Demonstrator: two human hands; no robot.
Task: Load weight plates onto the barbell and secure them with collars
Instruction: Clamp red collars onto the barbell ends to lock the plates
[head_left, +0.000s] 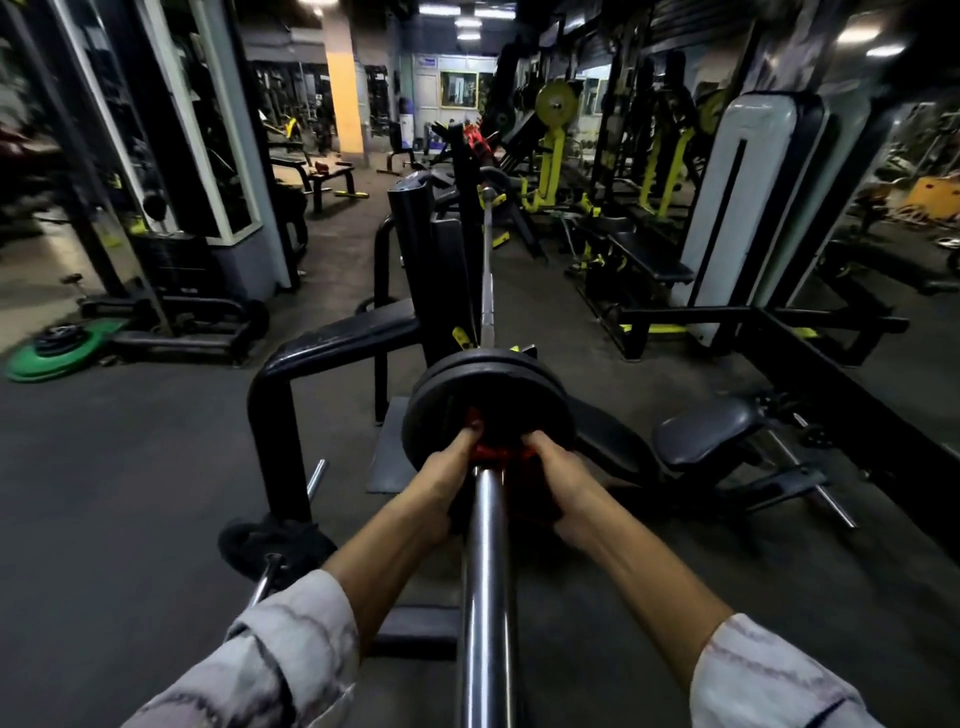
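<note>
Head view: both hands on a red collar (497, 453) at the near end of the barbell (487, 561). Left grip (445, 483) wraps the collar's left side, fingers curled round it, thumb tip up near the plate hub. Right grip (557, 486) closes on the collar's right side, fingers folded under & partly hidden. Collar sits on the bar sleeve betw. the two hands, pressed up against the outer weight plate (488, 410); can't tell if its clamp is locked. Two black plates show edge-on, stacked flush on the sleeve just beyond the hands. Chrome sleeve runs from the collar back toward the camera, passing betw. both forearms; pale marbled sleeves (291, 660) cover the arms from mid-forearm.

Past the plates the thin bar shaft goes fwd over a black rack upright (421, 260), w/ a red collar (475, 140) visible at the far end. Black bench frame (322, 358) to the left of the plates, padded seat (706, 434) to the right. Green plates (57, 353) lie flat on the floor, far left, well apart from the hands. Yellow-framed machines (550, 150) in the background.
</note>
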